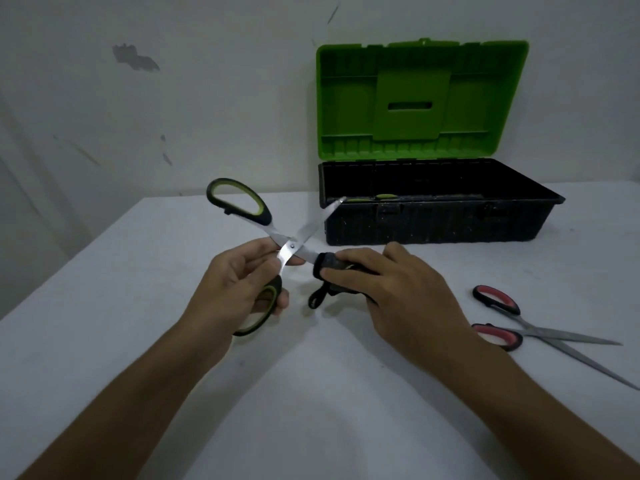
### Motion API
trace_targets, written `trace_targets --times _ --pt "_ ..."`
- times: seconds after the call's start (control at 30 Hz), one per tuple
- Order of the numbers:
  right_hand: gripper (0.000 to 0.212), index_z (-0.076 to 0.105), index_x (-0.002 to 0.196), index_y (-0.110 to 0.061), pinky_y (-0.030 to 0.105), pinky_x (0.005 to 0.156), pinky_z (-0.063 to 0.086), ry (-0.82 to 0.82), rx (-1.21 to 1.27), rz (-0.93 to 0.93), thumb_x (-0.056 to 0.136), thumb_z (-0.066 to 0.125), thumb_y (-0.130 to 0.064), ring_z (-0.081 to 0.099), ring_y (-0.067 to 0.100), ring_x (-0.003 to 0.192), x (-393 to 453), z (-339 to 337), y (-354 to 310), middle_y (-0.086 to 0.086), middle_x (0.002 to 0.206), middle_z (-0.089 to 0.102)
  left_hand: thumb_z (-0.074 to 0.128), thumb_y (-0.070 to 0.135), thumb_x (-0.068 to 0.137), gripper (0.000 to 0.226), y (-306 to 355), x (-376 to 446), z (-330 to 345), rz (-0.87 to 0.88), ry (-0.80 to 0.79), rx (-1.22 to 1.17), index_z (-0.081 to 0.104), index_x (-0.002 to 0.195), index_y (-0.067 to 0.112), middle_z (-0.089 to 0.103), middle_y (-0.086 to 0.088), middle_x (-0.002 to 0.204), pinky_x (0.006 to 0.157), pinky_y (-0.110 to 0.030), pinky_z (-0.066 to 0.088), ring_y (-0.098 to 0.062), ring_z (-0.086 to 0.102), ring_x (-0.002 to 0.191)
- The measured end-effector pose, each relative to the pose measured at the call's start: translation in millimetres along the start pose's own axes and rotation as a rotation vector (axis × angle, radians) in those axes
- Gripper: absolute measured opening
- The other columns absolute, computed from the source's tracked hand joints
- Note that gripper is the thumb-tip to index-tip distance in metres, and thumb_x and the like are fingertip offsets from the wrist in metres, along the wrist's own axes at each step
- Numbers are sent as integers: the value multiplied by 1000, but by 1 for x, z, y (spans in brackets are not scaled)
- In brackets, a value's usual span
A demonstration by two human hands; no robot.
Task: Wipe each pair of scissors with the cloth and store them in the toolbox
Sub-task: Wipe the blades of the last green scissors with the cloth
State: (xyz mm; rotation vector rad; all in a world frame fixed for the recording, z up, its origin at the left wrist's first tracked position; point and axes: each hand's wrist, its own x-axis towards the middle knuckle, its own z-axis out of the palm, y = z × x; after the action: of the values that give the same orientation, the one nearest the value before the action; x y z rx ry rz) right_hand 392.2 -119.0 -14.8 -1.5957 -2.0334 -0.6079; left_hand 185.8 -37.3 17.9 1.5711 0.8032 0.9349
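Both hands work above the white table (138, 271): left hand (235, 289) fingers curl round the green-handled scissors (289, 249), spread wide; right hand (394, 289) pinches the dark cloth (329, 270) round one blade, before the open toolbox (433, 220).

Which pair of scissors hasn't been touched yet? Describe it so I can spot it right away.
Start at the toolbox with the raised green lid at the back of the white table. Come forward along the table's right edge to the red-handled scissors, lying open and flat. Unlike the green-handled scissors held in the left hand, no hand touches them.
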Motion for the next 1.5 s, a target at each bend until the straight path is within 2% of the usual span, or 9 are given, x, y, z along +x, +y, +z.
trace_targets --times 0.2,0.37,0.5,0.63,0.9,1.1,1.23,1.4,1.5 --pt "59 67 124 -25 31 58 45 86 -51 58 74 72 7 50 21 79 -8 -8 13 -3 121 66 47 8 101 23 -1 4 -12 -23 76 53 67 110 3 63 11 55 53 -22 51 -17 57 53" --pt "66 60 132 -31 32 58 45 28 0 -56 76 69 5 46 19 80 0 -1 -5 -6 126 62 52 9 99 20 -2 -4 8 -32 -59 91 70 107 10 75 -7 87 57 -36 54 -22 63 54" --pt "70 61 129 -35 27 54 37 -65 46 -10 74 72 6 41 14 75 -3 2 4 -11 117 65 50 10 99 23 1 -2 0 -15 -53 102 68 113 9 68 8 62 55 -26 54 -18 63 56" --pt "66 67 122 -35 24 52 34 -106 9 27 71 76 6 45 15 74 -9 -4 19 -14 114 67 49 10 100 23 3 3 -13 -18 33 71 67 115 7 67 11 60 55 -21 54 -16 62 56" --pt "65 61 131 -30 29 58 41 36 6 -43 77 69 5 47 19 80 -2 -5 0 -6 126 62 49 10 100 22 -2 3 -11 -78 61 -11 68 111 7 76 -1 88 53 -22 53 -16 62 56" --pt "69 66 123 -33 25 56 26 -16 -33 43 68 77 6 30 10 76 -1 8 8 -13 117 64 48 10 100 23 1 5 -14 -87 54 -46 69 108 6 62 9 55 48 -17 47 -17 57 54" --pt "70 70 118 -29 25 56 30 -22 -74 136 60 78 12 48 16 76 -8 6 23 -12 109 68 49 11 100 22 0 8 -23 -108 117 -152 70 96 12 77 1 94 51 -23 52 -18 59 57" --pt "63 65 126 -22 27 61 39 184 -76 140 73 67 12 46 21 81 -2 -10 22 -4 122 65 49 11 100 23 0 4 -16 -90 27 15 67 111 3 66 11 57 51 -22 51 -17 58 54" --pt "60 64 128 -25 34 63 44 179 -64 8 78 64 9 43 20 82 -1 -12 15 -4 128 62 48 10 100 23 3 0 -9 -115 -85 61 69 111 8 71 6 68 57 -31 49 -21 57 53"
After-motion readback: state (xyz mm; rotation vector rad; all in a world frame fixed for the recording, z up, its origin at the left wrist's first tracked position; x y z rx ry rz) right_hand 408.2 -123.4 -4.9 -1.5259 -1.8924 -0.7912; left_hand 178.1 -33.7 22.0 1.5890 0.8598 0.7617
